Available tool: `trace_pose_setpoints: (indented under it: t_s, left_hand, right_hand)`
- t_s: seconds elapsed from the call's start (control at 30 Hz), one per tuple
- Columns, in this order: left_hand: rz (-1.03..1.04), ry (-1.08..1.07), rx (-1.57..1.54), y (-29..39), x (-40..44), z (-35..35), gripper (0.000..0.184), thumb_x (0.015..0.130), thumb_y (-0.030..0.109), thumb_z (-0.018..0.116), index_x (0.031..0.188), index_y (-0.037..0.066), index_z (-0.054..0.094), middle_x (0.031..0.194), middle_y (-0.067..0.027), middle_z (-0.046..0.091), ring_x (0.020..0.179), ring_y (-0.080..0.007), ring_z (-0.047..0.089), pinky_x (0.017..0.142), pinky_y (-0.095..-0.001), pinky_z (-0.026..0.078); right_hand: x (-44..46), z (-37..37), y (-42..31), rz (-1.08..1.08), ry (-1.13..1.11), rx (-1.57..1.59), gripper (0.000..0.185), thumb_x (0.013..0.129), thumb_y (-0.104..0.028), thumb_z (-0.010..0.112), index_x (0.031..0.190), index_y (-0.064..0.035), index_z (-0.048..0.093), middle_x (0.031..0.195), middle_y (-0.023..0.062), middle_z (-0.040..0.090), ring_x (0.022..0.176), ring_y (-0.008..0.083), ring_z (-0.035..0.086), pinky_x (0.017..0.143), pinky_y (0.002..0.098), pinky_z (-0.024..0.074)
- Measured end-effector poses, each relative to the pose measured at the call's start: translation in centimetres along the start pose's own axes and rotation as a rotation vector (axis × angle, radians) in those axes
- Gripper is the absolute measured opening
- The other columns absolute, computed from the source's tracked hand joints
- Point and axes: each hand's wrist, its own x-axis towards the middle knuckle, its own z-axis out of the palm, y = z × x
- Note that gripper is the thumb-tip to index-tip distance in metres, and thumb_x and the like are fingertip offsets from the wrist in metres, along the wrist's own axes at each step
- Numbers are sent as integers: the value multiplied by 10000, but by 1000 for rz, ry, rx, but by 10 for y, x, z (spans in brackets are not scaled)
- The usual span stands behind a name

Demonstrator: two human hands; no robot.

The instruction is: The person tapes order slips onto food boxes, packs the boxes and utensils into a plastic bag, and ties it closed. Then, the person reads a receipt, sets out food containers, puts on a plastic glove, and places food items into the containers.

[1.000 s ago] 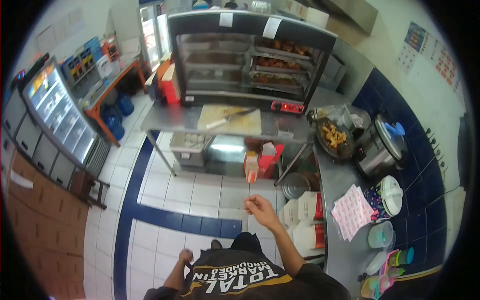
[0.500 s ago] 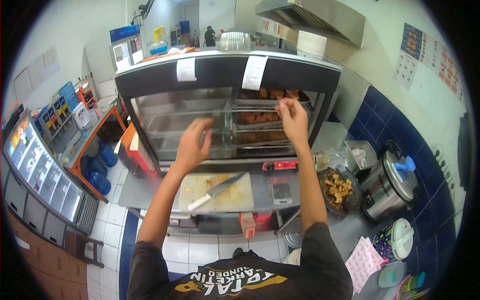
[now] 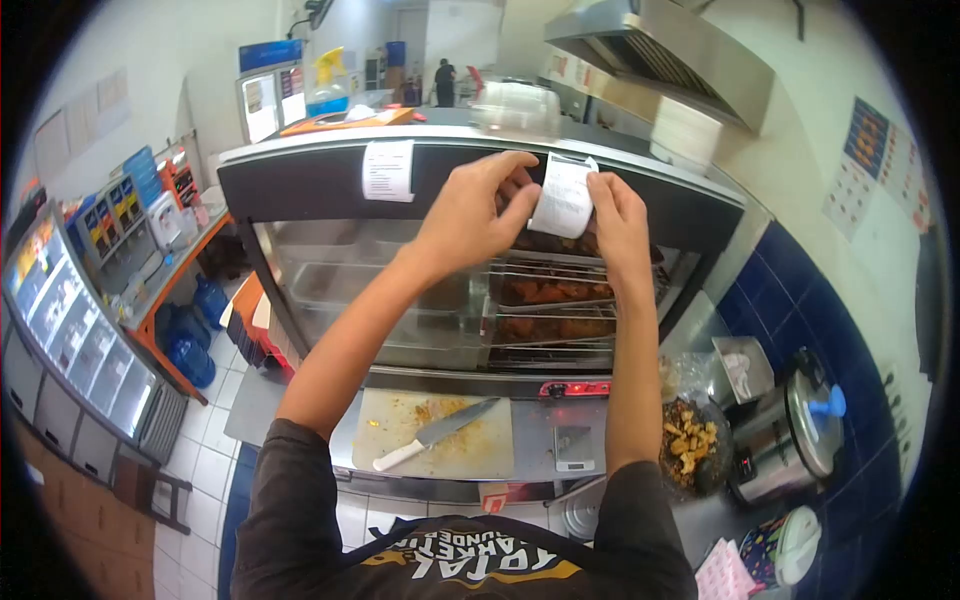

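A printed paper receipt (image 3: 563,198) hangs on the dark top frame of a glass food warmer (image 3: 300,195). My right hand (image 3: 622,225) pinches the receipt's right edge between thumb and fingers. Beside its left edge is my left hand (image 3: 480,208), fingers half curled, with a gap between thumb and forefinger; whether the thumb tip touches the paper I cannot tell. Another receipt (image 3: 388,171) hangs further left on the same frame. Behind the glass on the right, browned pieces of food (image 3: 555,292) lie on wire shelves.
Below the warmer, a knife (image 3: 435,435) lies on a stained cutting board (image 3: 490,455), left of a small scale (image 3: 574,448). At the right are a dark bowl of fried pieces (image 3: 690,445) and a steel cooker (image 3: 780,440). A spray bottle (image 3: 327,85) stands on top.
Both hands have moved up to the right-hand receipt, and the right one has taken hold of its edge. The left hand has come across from in front of the glass. The view has shifted.
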Motion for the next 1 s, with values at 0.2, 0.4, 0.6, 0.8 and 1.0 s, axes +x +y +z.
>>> trace_pose_setpoints:
  t_s: [0.2, 0.4, 0.6, 0.8, 1.0]
  left_hand:
    - [-419, 15, -552, -13, -51, -64, 267, 967, 121, 646, 1212, 26, 604, 933, -32, 683, 849, -57, 611, 726, -222, 489]
    - [-235, 131, -413, -67, -63, -155, 205, 946, 46, 649, 1148, 11, 638, 957, -27, 693, 851, -48, 617, 724, -206, 491]
    - [296, 268, 491, -118, -40, -235, 315, 861, 22, 683, 1173, 68, 672, 999, -127, 672, 915, -236, 633, 783, -340, 511]
    - [387, -41, 661, -162, -42, -272, 255, 894, 10, 616, 1137, 28, 690, 1162, -165, 639, 1074, -343, 605, 936, -404, 479]
    - [483, -141, 639, -203, -30, -273, 304, 1018, 70, 508, 1298, 24, 614, 1237, -166, 614, 1155, -318, 574, 1009, -384, 429]
  right_hand:
    - [-48, 74, -23, 25, -490, 262, 247, 1041, -218, 545, 942, -14, 641, 797, -37, 629, 735, 13, 532, 645, 214, 451]
    - [-56, 214, -8, -19, -349, 344, 282, 1014, -235, 581, 890, 12, 635, 711, -22, 604, 630, 27, 487, 531, 259, 410]
    - [-28, 323, -17, -12, -117, 35, 330, 995, -261, 592, 833, 25, 613, 662, 64, 602, 635, 64, 501, 557, 304, 409]
    - [-15, 365, -2, -117, 123, -127, 342, 976, -272, 526, 845, 20, 647, 833, 285, 638, 847, 472, 641, 695, 529, 492]
    - [-19, 368, 5, -66, 168, -75, 351, 878, -267, 564, 759, 38, 690, 783, 315, 628, 821, 472, 661, 744, 532, 543]
